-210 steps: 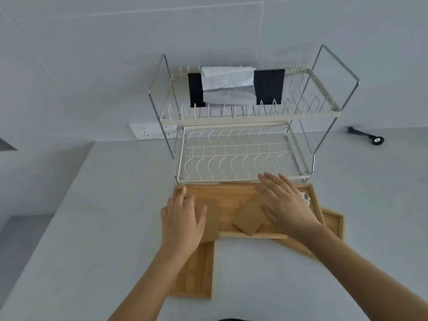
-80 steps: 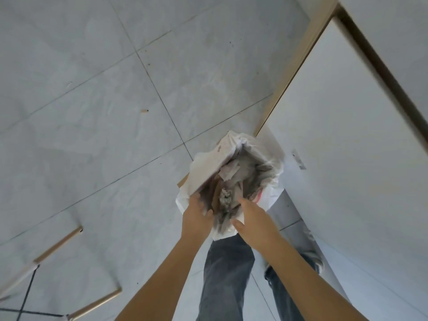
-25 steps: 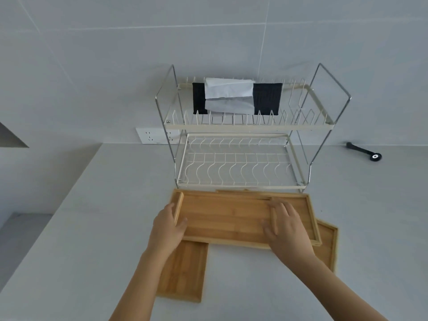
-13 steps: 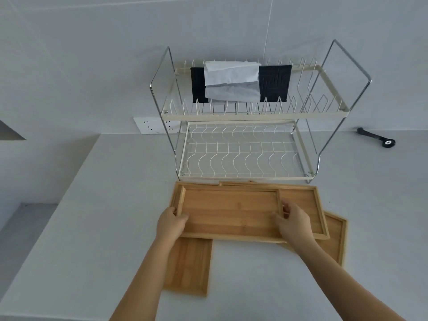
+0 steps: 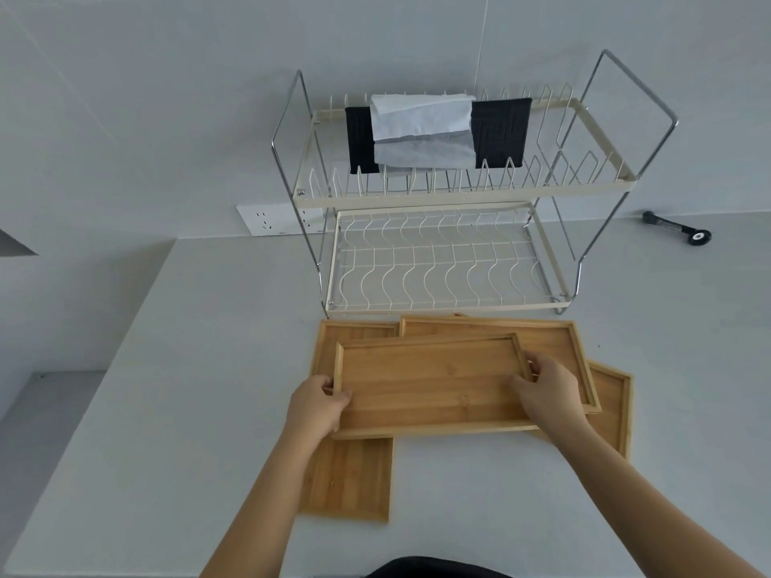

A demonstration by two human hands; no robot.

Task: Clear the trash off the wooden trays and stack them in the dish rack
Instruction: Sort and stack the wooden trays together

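Left hand [image 5: 319, 404] and right hand [image 5: 546, 392] grasp the top wooden tray [image 5: 429, 383] by its short ends; keeping it level should ease entry into the dish rack [image 5: 442, 260].

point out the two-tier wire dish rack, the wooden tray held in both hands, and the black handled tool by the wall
two-tier wire dish rack [image 5: 442, 281], head view, lower tier grid
held wooden tray [image 5: 429, 381], head view, its floor
black handled tool [image 5: 676, 227], head view, mid-handle
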